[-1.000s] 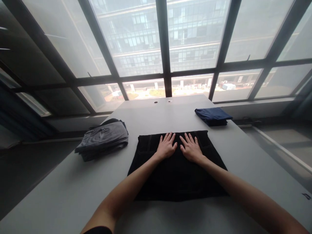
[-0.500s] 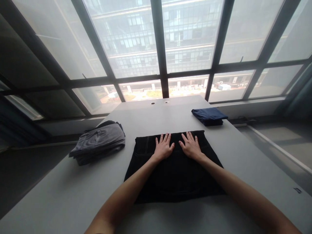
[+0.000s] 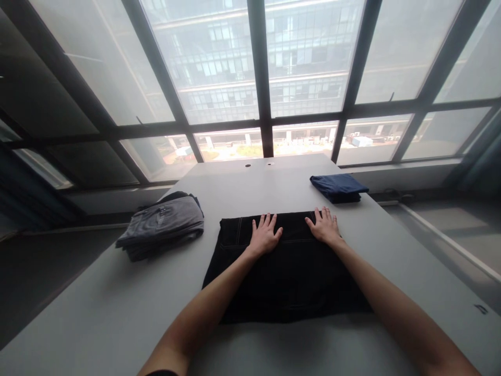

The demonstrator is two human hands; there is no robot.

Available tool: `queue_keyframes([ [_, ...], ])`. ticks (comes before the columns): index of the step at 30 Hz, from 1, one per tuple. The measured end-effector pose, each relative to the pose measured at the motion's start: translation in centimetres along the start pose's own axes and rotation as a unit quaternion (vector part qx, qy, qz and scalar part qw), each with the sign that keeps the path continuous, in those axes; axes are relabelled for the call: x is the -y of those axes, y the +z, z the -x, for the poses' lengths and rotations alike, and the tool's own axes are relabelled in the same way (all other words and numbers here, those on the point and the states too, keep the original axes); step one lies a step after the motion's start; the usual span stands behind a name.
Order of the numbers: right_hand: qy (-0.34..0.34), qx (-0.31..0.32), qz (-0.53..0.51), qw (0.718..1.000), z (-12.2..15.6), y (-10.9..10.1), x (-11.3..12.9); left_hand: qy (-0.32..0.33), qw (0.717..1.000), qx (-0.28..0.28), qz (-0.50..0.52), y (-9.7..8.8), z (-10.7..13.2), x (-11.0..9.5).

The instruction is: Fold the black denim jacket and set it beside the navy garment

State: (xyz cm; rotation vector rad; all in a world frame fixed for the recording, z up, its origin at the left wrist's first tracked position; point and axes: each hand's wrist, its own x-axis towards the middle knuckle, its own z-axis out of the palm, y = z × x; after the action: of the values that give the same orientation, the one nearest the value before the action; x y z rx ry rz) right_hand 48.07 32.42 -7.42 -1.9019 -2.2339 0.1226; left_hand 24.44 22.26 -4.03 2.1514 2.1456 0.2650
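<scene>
Three folded garments lie on the tabletop (image 3: 97,297), spread from its left edge toward its far right corner.

Furthest left, near the left edge, sits a grey stack of clothing (image 3: 160,228), with a zip or pocket detail showing on top and a darker layer beneath. It lies well apart from the others.

Next, in the middle of the tabletop and closer to the near edge, lie the black jeans (image 3: 285,277), folded flat with their stitched waistband along the far side. The left hand (image 3: 265,235) rests on them near that stitched edge, open and palm down with the fingers spread, gripping nothing. The right hand (image 3: 324,227) lies just as open and flat at the far right corner of the jeans, also holding nothing. The hands are well apart, with the bare forearms reaching in from the near edge.

Further right, near the far right corner, sits a folded navy garment (image 3: 338,188), just beyond the jeans but not touching them. Two small holes (image 3: 258,164) mark the far edge, and a tall window (image 3: 305,68) stands behind it.
</scene>
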Motion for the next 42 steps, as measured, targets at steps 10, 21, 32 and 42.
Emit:
queue_keyframes([
  [10,-0.018,-0.035,0.003,0.999,-0.2,1.2,-0.7,-0.062,0.995,-0.003,-0.081,-1.5,0.9,10.0],
  [21,-0.013,-0.037,-0.022,0.999,0.2,-0.3,-0.1,-0.043,0.996,-0.039,-0.066,-3.6,2.1,7.5],
  [32,-0.263,0.056,-0.127,0.955,11.1,-4.3,5.4,0.156,0.987,0.04,0.014,-1.4,8.0,-0.2],
  [42,-0.242,0.035,-0.066,0.967,13.6,-2.2,5.2,0.14,0.99,0.012,-0.007,-1.4,9.4,-0.1],
])
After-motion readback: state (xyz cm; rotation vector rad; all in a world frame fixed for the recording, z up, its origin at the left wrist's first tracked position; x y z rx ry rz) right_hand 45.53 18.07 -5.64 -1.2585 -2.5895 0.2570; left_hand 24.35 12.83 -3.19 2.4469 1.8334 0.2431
